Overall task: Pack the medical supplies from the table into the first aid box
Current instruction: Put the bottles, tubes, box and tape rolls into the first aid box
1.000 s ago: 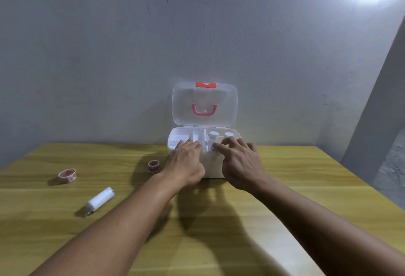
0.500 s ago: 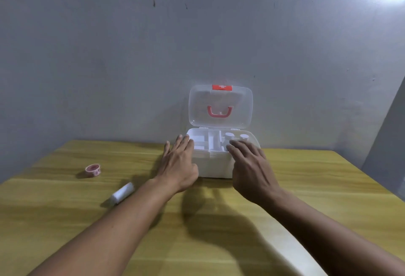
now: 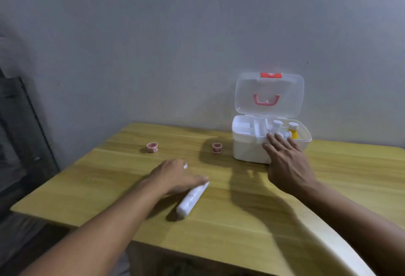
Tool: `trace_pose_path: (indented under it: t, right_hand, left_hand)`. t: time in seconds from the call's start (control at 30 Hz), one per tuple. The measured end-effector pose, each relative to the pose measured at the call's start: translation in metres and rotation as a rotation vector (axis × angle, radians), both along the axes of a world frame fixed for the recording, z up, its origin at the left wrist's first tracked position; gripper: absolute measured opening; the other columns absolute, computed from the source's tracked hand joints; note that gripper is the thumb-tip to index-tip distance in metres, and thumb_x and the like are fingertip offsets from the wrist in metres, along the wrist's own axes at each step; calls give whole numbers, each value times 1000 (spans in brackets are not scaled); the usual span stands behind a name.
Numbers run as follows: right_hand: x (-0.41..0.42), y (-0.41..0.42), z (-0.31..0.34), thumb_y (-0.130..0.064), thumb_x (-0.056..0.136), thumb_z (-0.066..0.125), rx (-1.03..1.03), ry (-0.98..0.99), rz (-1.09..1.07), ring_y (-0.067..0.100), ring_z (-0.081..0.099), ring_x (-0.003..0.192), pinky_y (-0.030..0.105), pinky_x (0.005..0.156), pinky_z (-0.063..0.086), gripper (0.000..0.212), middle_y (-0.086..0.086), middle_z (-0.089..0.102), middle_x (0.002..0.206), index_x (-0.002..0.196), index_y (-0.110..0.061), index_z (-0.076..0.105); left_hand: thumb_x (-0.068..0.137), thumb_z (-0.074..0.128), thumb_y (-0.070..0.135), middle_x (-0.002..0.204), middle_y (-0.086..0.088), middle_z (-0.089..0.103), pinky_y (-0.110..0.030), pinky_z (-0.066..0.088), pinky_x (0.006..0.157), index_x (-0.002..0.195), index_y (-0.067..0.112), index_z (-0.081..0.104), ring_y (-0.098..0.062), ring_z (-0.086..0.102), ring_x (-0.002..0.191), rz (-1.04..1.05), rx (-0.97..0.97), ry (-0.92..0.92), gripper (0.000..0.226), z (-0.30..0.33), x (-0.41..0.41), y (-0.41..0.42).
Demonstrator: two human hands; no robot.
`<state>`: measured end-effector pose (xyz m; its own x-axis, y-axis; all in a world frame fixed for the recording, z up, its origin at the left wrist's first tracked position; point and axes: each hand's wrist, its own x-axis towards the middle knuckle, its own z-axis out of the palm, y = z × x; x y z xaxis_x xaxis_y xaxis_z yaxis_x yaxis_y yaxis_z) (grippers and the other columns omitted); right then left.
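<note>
- The first aid box (image 3: 252, 150) stands open near the far desk (image 3: 241, 221) edge; bare wood lies before it.
- Left hand (image 3: 173, 177), fingers loosely spread, touches the white roll (image 3: 191, 199).
- Right hand (image 3: 287, 161), fingers released, rests on the box front.

Dim, soft light; the left hand (image 3: 173, 177) smears with motion blur, dark shadows pool on the bench (image 3: 219, 221), edges bend.

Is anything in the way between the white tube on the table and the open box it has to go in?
Nothing visible blocks it. The white cylindrical tube lies on the yellow wooden table, with bare tabletop between it and the white plastic first aid box. The small pink tape roll sits off to the side. The box's clear lid stands open.
</note>
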<state>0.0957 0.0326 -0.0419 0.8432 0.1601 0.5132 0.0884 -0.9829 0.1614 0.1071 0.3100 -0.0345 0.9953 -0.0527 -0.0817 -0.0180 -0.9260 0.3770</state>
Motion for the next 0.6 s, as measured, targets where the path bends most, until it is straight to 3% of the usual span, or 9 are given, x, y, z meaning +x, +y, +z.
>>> trace_pose_path:
  t: [0.07,0.13,0.2,0.3,0.4,0.43,0.5,0.53,0.6]
  right_hand:
    - [0,1,0,-2,57,61,9,9,-9,39,49,127,54,106,39,53,23,54,135,111,-2,62]
    - [1,0,0,-2,58,61,24,13,-8,38,48,128,54,106,38,58,22,54,136,116,-2,60]
    - [1,0,1,-1,58,61,38,16,-2,38,47,128,54,107,37,60,22,54,136,118,-2,59]
    - [-1,-2,-1,-2,58,60,38,4,8,38,48,128,54,106,38,59,21,55,135,117,-2,60]
    - [-1,-5,-3,-2,57,58,45,-4,30,38,48,128,54,106,38,61,21,54,136,118,-2,60]
    - [-1,-6,-4,-2,58,58,46,-7,36,38,48,128,53,106,37,61,21,53,136,119,-2,59]
    - [0,-6,-5,-2,60,58,49,-12,40,37,45,130,52,108,35,61,20,52,138,121,-3,58]
    - [1,-6,-5,-2,61,58,52,-11,40,36,44,132,51,109,34,61,20,50,140,122,-3,57]
    - [1,-6,-4,-4,64,58,54,-6,42,35,41,134,50,110,32,60,19,48,142,124,-4,56]
  left_hand:
    - [49,60,78,141,1,54,-38,47,97,117,22,60,-22,52,125,-24,24,9,88,1,-7,-2]
    - [55,68,60,126,-3,63,-37,51,87,87,19,58,-25,58,112,-42,41,-34,53,2,-9,-8]
    - [67,65,29,100,-15,65,-36,48,66,65,11,39,-33,61,93,-47,62,-98,32,1,-7,-13]
    - [74,51,6,71,-23,48,-34,28,51,58,11,26,-43,58,83,-73,22,-162,30,-5,-1,-15]
    - [77,52,7,61,-9,42,-31,30,55,56,12,35,-41,59,82,-77,-20,-185,28,-11,5,-16]
    - [79,54,11,66,-7,51,-31,35,57,59,12,48,-39,60,83,-77,-30,-193,20,-8,4,-16]
    - [84,59,20,99,-5,71,-32,48,76,96,20,72,-31,64,103,-68,-86,-218,18,-2,3,-12]
    - [85,61,25,117,-4,70,-33,50,87,117,22,68,-28,61,113,-54,-105,-215,33,2,1,-9]
    - [86,60,36,126,-8,65,-35,47,97,126,21,62,-28,57,120,-1,-100,-199,43,10,-5,-2]
